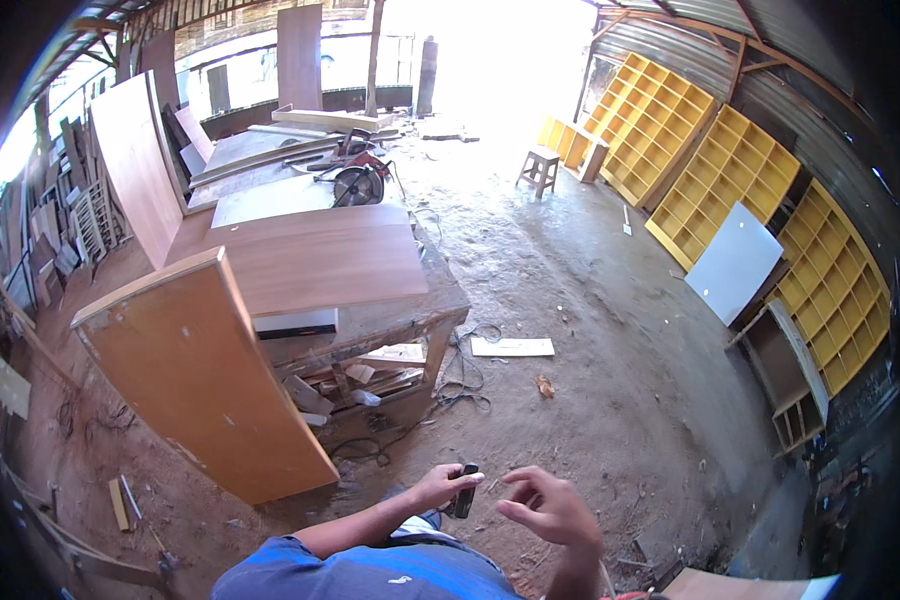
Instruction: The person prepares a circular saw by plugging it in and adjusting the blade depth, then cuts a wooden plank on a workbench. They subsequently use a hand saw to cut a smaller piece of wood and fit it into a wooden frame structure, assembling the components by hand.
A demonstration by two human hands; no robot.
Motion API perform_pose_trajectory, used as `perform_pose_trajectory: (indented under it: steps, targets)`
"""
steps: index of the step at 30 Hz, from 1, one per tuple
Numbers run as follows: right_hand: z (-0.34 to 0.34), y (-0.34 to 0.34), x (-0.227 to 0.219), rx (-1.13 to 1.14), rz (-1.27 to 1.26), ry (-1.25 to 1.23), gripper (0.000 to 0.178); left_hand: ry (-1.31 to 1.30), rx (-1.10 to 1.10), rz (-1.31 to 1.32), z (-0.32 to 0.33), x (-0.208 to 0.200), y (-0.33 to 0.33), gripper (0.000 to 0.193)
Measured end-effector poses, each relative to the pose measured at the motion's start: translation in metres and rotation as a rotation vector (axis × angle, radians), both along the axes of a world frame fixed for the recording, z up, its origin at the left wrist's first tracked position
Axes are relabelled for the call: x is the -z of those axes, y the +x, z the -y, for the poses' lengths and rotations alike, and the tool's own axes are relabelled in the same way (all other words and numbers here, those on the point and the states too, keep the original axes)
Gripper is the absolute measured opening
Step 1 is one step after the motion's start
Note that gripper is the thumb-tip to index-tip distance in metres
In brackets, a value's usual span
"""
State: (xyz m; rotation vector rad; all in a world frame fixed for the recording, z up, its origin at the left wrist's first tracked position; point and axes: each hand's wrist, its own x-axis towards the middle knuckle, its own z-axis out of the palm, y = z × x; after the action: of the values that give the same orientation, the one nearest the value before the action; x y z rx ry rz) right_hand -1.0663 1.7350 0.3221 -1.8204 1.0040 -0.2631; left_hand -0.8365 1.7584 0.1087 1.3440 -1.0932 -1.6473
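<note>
Close in front of my body, my left hand [442,487] grips a small black oblong object [465,492] between thumb and fingers; its exact kind does not show. A little to the right, my right hand [553,512] is raised with its fingers loosely curved and a gap between thumb and forefinger. Nothing shows in it, and it does not touch the black object. Left of my hands, a large orange-brown wooden panel [205,375] leans against the workbench [450,300].
A brown sheet [320,255] and a circular saw [358,184] lie on the bench. Cables [465,375] and a pale board [512,347] are on the floor. Yellow shelving units [725,185] lean along the right wall, near a stool [539,170] and white panel [735,262].
</note>
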Motion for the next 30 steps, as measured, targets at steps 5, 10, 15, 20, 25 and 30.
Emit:
perform_pose_trajectory:
  steps: [5,10,15,20,25,30]
  targets:
    - [0.11,-0.019,0.121,0.169,-0.038,0.107,0.091,-0.001,0.076,-0.138,0.12,0.03,-0.053,0.04]
    - [0.239,-0.076,0.182,0.406,0.016,0.084,0.081,-0.043,0.358,-0.332,0.265,0.04,-0.11,0.04]
    - [0.353,-0.179,0.201,0.772,0.041,0.255,0.036,-0.237,0.896,-0.109,0.427,0.004,-0.159,0.073]
    - [0.433,-0.248,0.223,1.13,-0.079,0.014,0.012,-0.387,0.857,0.118,0.557,-0.016,-0.164,0.076]
    - [0.542,-0.261,0.297,1.175,-0.481,-0.244,0.033,-0.243,0.561,0.15,0.659,0.016,-0.106,0.066]
    - [0.751,-0.246,0.343,0.922,-0.397,-0.181,0.026,-0.129,0.162,0.242,0.758,0.11,-0.042,0.055]
